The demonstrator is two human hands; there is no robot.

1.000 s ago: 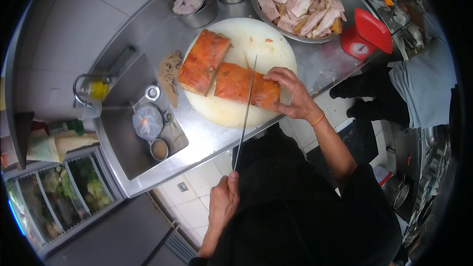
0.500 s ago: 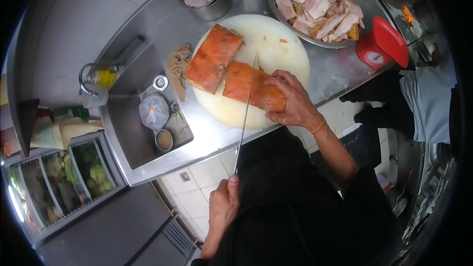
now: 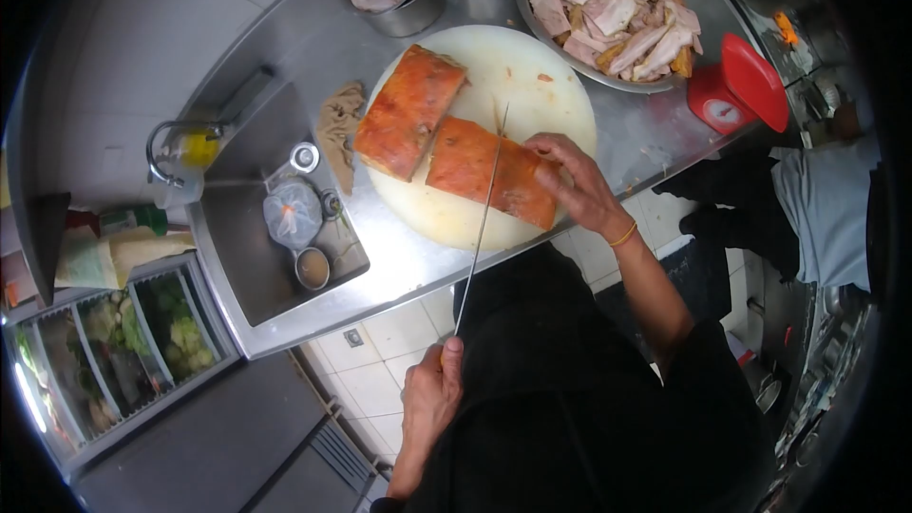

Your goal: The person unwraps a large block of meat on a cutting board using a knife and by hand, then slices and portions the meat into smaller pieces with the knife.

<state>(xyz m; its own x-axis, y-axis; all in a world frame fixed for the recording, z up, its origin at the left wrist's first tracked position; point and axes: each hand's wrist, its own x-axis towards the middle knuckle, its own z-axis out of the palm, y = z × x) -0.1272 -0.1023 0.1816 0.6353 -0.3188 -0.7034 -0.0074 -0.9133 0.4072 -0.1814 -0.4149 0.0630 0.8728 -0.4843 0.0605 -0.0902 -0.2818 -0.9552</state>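
A long thin knife has its handle in my left hand, which is closed low in front of my body. Its blade lies across the right piece of orange-brown roast meat, the tip reaching beyond its far edge. On the right end of that piece is my right hand, fingers at the far edge and thumb over the top. A second roast slab sits to the left, close beside the first. Both are on a round white cutting board.
Behind the board stand a metal bowl of meat slices, a metal pot and a red scale. A brown cloth lies beside the sink. A person in a grey apron stands at right.
The knife blade has shifted slightly right along the meat since half a second ago. My right thumb has moved from the near edge onto the top. The view has swung, moving the counter right in frame.
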